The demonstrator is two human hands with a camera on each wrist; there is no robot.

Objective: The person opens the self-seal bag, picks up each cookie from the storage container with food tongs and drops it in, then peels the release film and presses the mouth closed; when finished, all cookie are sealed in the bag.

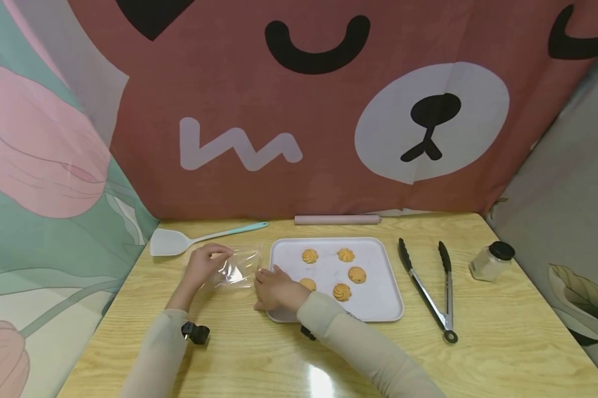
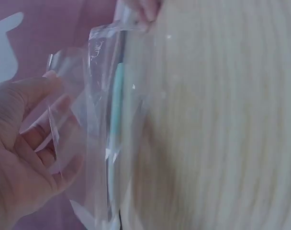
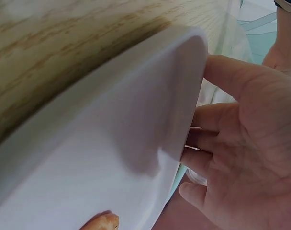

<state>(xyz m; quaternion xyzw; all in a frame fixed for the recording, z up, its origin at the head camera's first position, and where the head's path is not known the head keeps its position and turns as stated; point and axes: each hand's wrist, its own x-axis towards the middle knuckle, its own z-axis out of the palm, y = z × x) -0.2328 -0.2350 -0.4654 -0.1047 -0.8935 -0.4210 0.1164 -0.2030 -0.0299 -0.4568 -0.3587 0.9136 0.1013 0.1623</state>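
Held between both hands is a clear plastic bag (image 1: 240, 267), glossy and see-through, left of the tray. My left hand (image 1: 206, 267) pinches its left side; in the left wrist view the thumb (image 2: 38, 91) lies against the film and the other fingers show through it. At the bag's opposite end my right hand (image 1: 279, 288) grips the edge, its fingertips (image 2: 148, 12) on a corner of the film. That hand overlaps the left rim of a white tray (image 1: 378, 309). Several golden cookies (image 1: 342, 292) lie on the tray, one partly covered by the right hand.
A spatula (image 1: 171, 242) with a turquoise handle lies behind the left hand. Tongs (image 1: 430, 298) rest spread right of the tray, with a black-lidded jar (image 1: 492, 261) farther right. A pinkish rod (image 1: 336, 219) lies along the table's back edge, before a printed cloth (image 1: 323, 193).
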